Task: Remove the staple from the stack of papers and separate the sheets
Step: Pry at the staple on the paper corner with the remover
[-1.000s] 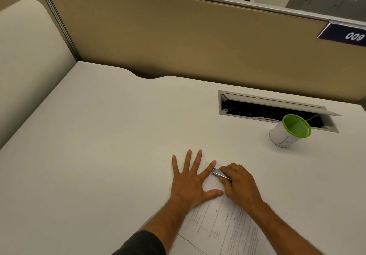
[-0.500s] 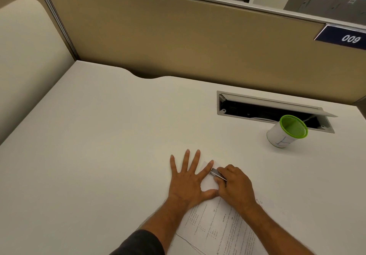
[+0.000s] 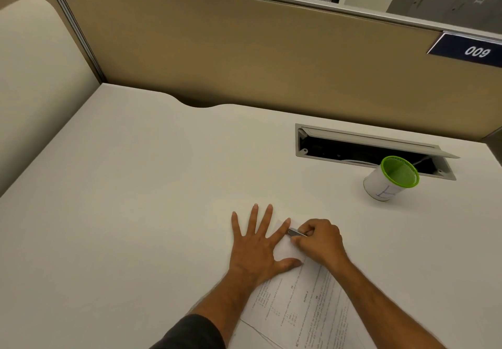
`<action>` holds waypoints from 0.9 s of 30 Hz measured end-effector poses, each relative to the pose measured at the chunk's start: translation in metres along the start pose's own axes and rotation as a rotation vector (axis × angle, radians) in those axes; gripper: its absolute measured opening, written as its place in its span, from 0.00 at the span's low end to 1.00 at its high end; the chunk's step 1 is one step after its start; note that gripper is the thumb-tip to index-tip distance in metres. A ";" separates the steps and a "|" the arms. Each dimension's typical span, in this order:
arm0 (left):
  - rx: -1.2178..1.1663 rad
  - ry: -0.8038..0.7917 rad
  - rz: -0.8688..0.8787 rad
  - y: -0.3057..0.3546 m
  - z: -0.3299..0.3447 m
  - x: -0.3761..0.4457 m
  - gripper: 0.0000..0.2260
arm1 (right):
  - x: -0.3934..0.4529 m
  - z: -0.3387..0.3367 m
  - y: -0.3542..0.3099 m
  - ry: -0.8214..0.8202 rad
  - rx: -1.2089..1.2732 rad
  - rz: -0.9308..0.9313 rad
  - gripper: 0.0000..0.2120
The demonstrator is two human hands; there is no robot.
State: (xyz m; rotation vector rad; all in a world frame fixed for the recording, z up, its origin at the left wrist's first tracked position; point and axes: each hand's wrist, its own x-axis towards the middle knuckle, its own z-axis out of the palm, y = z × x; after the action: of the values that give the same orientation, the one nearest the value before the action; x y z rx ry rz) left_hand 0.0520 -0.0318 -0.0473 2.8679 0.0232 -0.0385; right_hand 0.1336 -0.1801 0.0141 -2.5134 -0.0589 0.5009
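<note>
A stack of printed papers [image 3: 301, 302] lies on the white desk [image 3: 135, 213], running from its far corner down to the bottom edge of the view. My left hand [image 3: 255, 245] lies flat with fingers spread, pressing down the far corner of the papers. My right hand [image 3: 319, 241] is closed around a small metal tool [image 3: 294, 232], whose tip touches the paper corner beside my left index finger. The staple itself is too small to see.
A white cup with a green mesh inside [image 3: 391, 179] stands at the right, in front of an open cable tray [image 3: 372, 150] set into the desk. A tan partition [image 3: 244, 58] closes off the back, and a cream panel [image 3: 35, 77] the left.
My right hand has shifted slightly and turned the metal tool at the paper corner. My left hand keeps pressing the papers in the same spot.
</note>
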 end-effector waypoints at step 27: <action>0.027 -0.002 -0.011 0.001 0.000 0.000 0.43 | -0.008 -0.003 0.020 0.047 0.034 -0.244 0.11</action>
State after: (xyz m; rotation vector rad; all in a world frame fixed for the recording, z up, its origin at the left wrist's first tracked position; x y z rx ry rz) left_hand 0.0518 -0.0326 -0.0467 2.8953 0.0389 -0.0447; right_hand 0.1262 -0.1993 0.0083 -2.4394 -0.3321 0.3403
